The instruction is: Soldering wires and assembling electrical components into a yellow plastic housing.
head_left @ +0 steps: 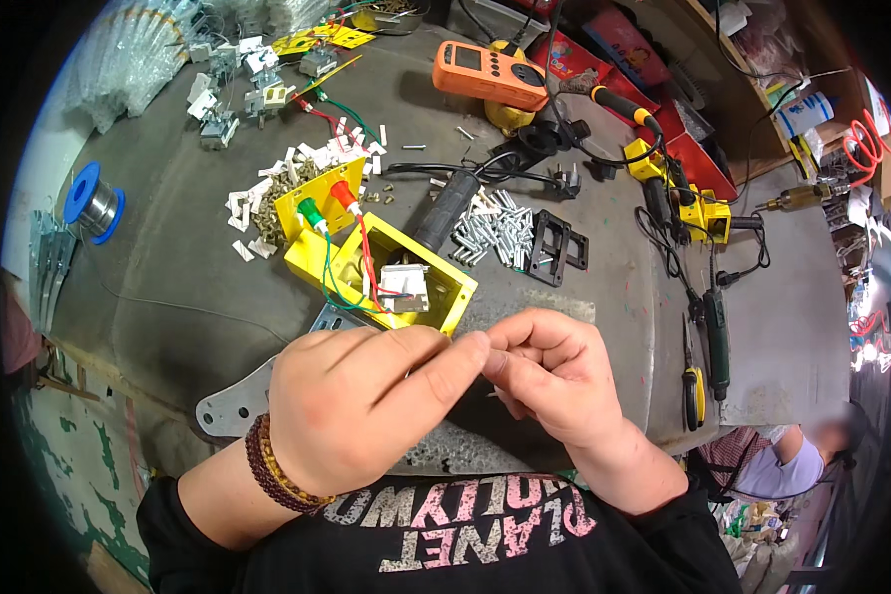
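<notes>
Workbench [188, 238], grey. Left hand [361, 396], near: narrowed to a pinch, met by right hand [559, 381], likewise pinched; anything held cannot be told. Yellow box [309, 261], open: set just beyond left hand. Silver fasteners [500, 230]: heaped right of box. Red terminal [344, 193], green terminal [310, 211]: wired, far-left of box.

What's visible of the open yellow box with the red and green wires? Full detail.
The yellow box has smooth, painted-looking walls; metal or plastic, can't tell. It lies skewed on the gray worktable, open side up, with a white-and-metal module inside. A yellow panel with red and green fittings tilts up at its far-left side; whether attached is unclear. Red wires and green wires run down into the box. The left grip overlaps its near edge in view; contact is unclear.
</notes>
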